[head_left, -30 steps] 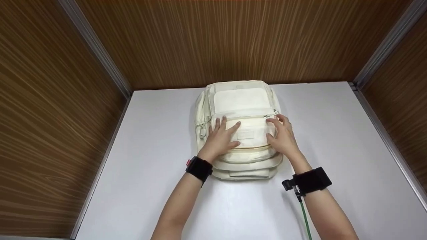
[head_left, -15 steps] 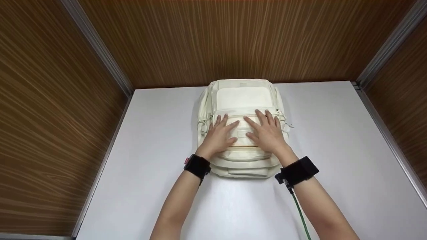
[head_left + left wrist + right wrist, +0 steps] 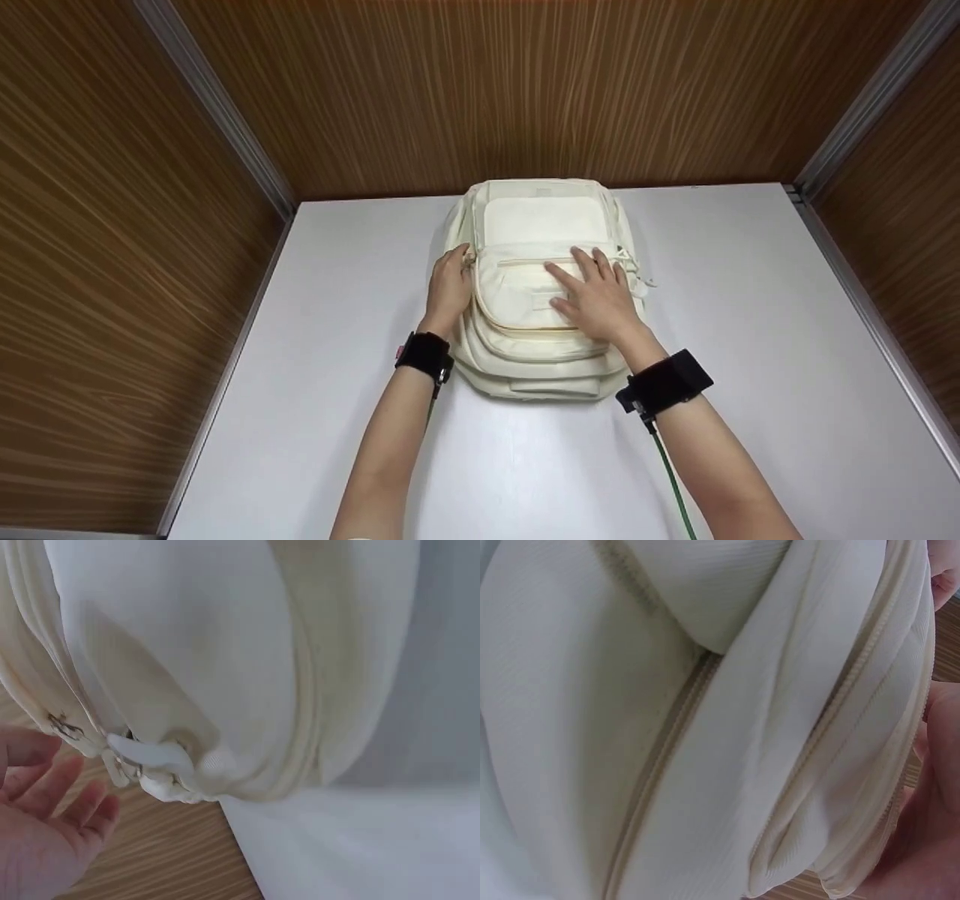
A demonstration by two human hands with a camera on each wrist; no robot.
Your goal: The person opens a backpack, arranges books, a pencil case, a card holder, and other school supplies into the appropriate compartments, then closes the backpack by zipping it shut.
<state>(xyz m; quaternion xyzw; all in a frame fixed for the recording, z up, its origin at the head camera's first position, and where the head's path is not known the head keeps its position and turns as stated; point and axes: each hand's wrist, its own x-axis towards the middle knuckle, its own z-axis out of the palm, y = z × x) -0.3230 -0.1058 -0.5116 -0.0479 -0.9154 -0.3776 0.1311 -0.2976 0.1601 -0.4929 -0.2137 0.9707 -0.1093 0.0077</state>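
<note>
A cream backpack [image 3: 546,219] lies front side up on the white table, its top toward the back panel. My right hand [image 3: 602,306] rests spread on the front pocket, fingers fanned across the fabric below a horizontal zipper. My left hand [image 3: 448,292] is at the pack's left side, fingertips close to the upper end of the curved pocket zipper. In the left wrist view, the left hand [image 3: 49,821] has loosely bent fingers beside a metal zipper pull [image 3: 66,726]. Layered zipper tracks [image 3: 660,757] fill the right wrist view, with the right hand [image 3: 930,825] at its edge.
Brown wood-grain panels [image 3: 480,90] stand behind and on both sides, joined by metal rails. White tabletop [image 3: 337,300] surrounds the pack. Cream cords [image 3: 636,270] hang at its right side. A green cable [image 3: 673,480] trails from the right wrist strap.
My right hand has come off the right zipper end and spread onto the pocket. My left hand has then left the pocket front and moved left to the pack's side.
</note>
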